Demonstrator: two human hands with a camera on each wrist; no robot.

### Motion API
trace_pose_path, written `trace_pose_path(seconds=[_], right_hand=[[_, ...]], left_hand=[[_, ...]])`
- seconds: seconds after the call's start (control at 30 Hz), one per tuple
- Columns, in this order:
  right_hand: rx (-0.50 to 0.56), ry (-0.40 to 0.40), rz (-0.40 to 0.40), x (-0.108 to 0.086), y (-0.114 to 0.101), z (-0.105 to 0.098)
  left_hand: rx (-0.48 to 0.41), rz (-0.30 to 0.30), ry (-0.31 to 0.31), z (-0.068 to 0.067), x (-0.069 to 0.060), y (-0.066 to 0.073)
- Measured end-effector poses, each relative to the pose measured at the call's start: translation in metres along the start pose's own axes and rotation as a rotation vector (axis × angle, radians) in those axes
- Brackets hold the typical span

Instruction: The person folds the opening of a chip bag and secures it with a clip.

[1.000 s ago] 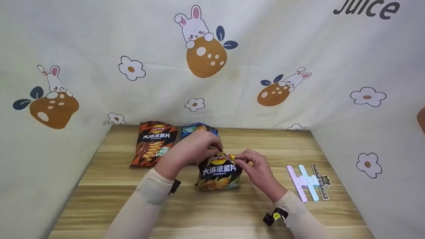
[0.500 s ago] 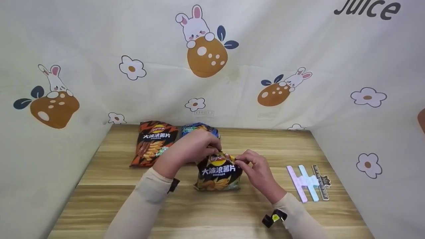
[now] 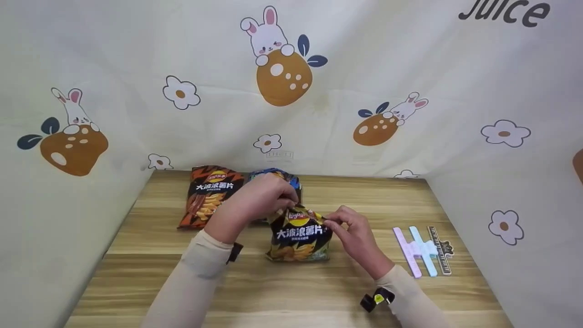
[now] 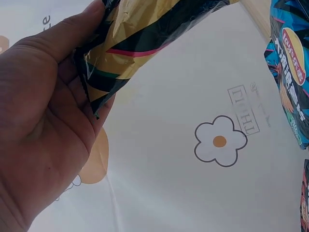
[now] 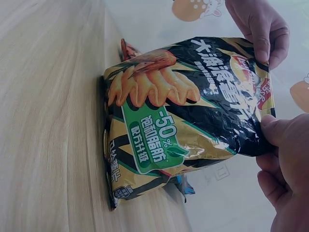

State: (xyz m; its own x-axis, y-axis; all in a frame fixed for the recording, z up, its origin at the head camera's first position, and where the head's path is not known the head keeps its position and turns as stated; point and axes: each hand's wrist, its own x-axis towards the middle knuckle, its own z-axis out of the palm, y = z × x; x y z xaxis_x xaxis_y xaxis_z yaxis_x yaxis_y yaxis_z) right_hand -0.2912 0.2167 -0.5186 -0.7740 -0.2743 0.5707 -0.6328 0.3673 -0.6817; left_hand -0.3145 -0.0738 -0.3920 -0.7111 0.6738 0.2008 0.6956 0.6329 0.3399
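A black and gold chip bag (image 3: 299, 237) stands upright on the table, its top edge held between both hands. My left hand (image 3: 268, 196) pinches the top left corner; in the left wrist view the thumb lies along the bag's edge with fingers behind it. With thumb and fingers my right hand (image 3: 350, 230) pinches the top right corner. The right wrist view shows the bag's printed front (image 5: 169, 106), with chips and a green label, and both thumbs on its top edge. Whether the top is sealed cannot be told.
Behind the left arm lie an orange chip bag (image 3: 210, 196) and a blue chip bag (image 3: 291, 176), partly hidden. At the right of the wooden table (image 3: 291, 296) lie a pink clip (image 3: 408, 253), a light blue clip (image 3: 424, 250) and a dark-patterned clip (image 3: 441, 250). Patterned cloth surrounds the table.
My left hand has shifted slightly left and up along the bag's top, whose edge looks straighter between the hands. The right hand has barely moved.
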Motion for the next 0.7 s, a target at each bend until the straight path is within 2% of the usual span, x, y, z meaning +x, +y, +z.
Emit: trace_pose_path(seconds=[0.2, 0.53, 0.7], right_hand=[[-0.007, 0.01, -0.004, -0.0006, 0.0009, -0.0004], [0.05, 0.011, 0.029, -0.004, 0.004, 0.0001], [0.036, 0.022, 0.037, -0.0045, 0.0034, -0.0066]], left_hand=[[0.01, 0.011, 0.012, 0.0002, 0.0005, 0.0005], [0.008, 0.004, 0.011, 0.0016, 0.0014, 0.0007], [-0.001, 0.008, 0.021, 0.0013, 0.0013, -0.0003]])
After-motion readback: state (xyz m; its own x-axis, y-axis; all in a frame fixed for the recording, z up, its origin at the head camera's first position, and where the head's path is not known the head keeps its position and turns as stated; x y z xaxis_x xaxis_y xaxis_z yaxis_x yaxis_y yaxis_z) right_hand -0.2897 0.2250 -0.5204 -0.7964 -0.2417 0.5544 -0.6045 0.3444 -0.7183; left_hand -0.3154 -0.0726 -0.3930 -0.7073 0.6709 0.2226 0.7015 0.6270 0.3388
